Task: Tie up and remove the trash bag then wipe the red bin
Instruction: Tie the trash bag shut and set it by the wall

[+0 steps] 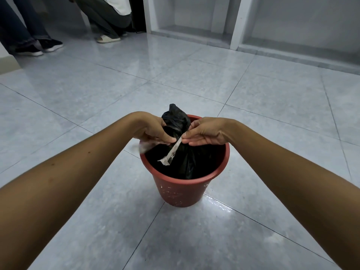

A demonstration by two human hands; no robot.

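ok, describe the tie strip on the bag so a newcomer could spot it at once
Find the red bin on the grey tiled floor; a black trash bag sits in it. At the bag's gathered neck, the left hand and right hand pinch a whitish strip. It is the only pale, flat band, its loose end hanging over the black plastic.

one head cam, wide-angle, pointing forward and down, left hand (pixel 150 129) and right hand (pixel 206 131) close up over the red bin (pixel 181 190), tiled floor (pixel 253 94) running far
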